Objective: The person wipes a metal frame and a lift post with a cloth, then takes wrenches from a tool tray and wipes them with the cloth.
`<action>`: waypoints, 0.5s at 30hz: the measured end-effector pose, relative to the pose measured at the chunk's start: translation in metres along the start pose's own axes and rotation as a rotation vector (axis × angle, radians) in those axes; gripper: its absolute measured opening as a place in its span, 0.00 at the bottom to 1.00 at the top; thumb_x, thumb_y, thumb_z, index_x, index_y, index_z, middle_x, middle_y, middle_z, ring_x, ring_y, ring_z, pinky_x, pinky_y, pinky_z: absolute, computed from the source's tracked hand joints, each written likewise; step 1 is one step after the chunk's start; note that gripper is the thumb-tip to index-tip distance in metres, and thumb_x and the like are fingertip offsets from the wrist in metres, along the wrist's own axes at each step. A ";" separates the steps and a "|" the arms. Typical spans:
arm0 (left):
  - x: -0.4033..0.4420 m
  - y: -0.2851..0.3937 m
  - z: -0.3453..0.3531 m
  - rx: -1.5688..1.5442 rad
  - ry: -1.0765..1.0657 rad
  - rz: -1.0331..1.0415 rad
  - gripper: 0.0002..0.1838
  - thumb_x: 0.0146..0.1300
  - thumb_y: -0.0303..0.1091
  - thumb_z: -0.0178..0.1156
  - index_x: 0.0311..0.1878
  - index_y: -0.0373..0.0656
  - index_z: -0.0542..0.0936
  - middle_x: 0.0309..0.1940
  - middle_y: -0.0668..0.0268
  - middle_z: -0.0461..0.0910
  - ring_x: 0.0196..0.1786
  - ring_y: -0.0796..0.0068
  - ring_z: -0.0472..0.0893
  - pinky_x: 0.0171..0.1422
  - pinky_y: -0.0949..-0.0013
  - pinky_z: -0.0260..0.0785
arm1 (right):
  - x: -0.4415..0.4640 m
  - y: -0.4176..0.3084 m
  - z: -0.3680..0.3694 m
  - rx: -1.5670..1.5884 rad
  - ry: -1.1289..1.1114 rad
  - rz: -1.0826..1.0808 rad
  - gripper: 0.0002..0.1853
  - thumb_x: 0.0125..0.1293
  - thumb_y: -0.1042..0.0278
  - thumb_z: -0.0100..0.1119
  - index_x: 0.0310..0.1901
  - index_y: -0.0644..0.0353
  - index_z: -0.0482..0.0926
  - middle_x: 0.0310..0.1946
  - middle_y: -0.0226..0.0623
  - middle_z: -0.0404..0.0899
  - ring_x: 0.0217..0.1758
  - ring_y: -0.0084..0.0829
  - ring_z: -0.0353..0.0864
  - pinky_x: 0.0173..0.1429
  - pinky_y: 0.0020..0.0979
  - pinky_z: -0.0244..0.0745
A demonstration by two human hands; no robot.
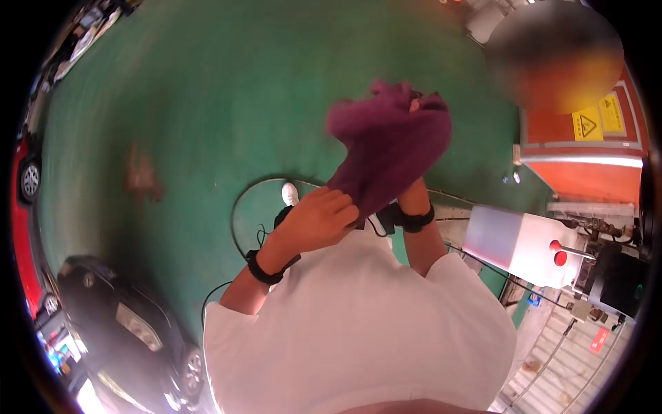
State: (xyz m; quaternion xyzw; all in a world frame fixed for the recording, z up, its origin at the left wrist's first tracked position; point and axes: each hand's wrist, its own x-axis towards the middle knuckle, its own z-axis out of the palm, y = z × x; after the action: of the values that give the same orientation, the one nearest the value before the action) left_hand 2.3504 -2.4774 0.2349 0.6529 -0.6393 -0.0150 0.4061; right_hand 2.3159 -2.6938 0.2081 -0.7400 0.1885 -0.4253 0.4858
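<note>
A crumpled purple cloth (393,141) is held up in front of my chest, its upper end bunched and slightly blurred. My left hand (321,215) is closed on the cloth's lower left edge, fingers curled over the fabric. Behind the cloth is my right hand (415,196), mostly covered by it. A fingertip pokes out near the cloth's top edge, so this hand appears to grip it from beneath. Black straps with small boxes are around both wrists.
A black cable (238,214) loops over the green floor (207,103). On the right are an orange cabinet (586,181) with yellow warning labels and a white plastic tank (541,248). A dark car (124,338) stands lower left, with a red car (24,241) beyond.
</note>
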 end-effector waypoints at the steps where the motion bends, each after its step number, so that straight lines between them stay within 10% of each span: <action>1: 0.005 -0.014 -0.008 -0.047 -0.041 -0.028 0.11 0.47 0.27 0.66 0.27 0.46 0.70 0.25 0.66 0.69 0.29 0.66 0.73 0.33 0.66 0.65 | 0.009 -0.002 0.006 -0.003 0.015 0.018 0.21 0.68 0.62 0.59 0.54 0.68 0.67 0.43 0.48 0.80 0.48 0.41 0.81 0.50 0.37 0.74; 6: 0.020 -0.102 -0.069 -0.008 0.194 -0.750 0.05 0.56 0.23 0.62 0.30 0.39 0.75 0.28 0.61 0.75 0.31 0.59 0.76 0.35 0.59 0.69 | 0.073 0.011 0.008 -0.456 -0.243 0.290 0.29 0.64 0.54 0.66 0.55 0.67 0.65 0.45 0.47 0.78 0.50 0.39 0.78 0.57 0.37 0.70; 8: 0.042 -0.140 -0.090 0.129 0.501 -0.566 0.04 0.61 0.22 0.59 0.34 0.35 0.72 0.33 0.54 0.74 0.35 0.55 0.74 0.38 0.60 0.68 | 0.079 0.026 0.006 -0.585 -0.322 0.376 0.33 0.61 0.52 0.69 0.58 0.65 0.65 0.49 0.46 0.76 0.54 0.37 0.75 0.63 0.38 0.67; 15: 0.116 -0.275 -0.069 0.046 0.502 -0.636 0.06 0.65 0.23 0.55 0.42 0.31 0.71 0.43 0.50 0.70 0.43 0.53 0.72 0.50 0.60 0.67 | 0.163 0.100 0.047 -0.332 -0.506 0.216 0.24 0.56 0.63 0.70 0.47 0.66 0.68 0.44 0.46 0.72 0.47 0.41 0.74 0.51 0.37 0.70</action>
State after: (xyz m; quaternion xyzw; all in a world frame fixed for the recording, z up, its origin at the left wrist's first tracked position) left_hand 2.6350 -2.5807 0.1884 0.8105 -0.2863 0.0345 0.5099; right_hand 2.4596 -2.8265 0.1846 -0.8671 0.2058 -0.1371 0.4325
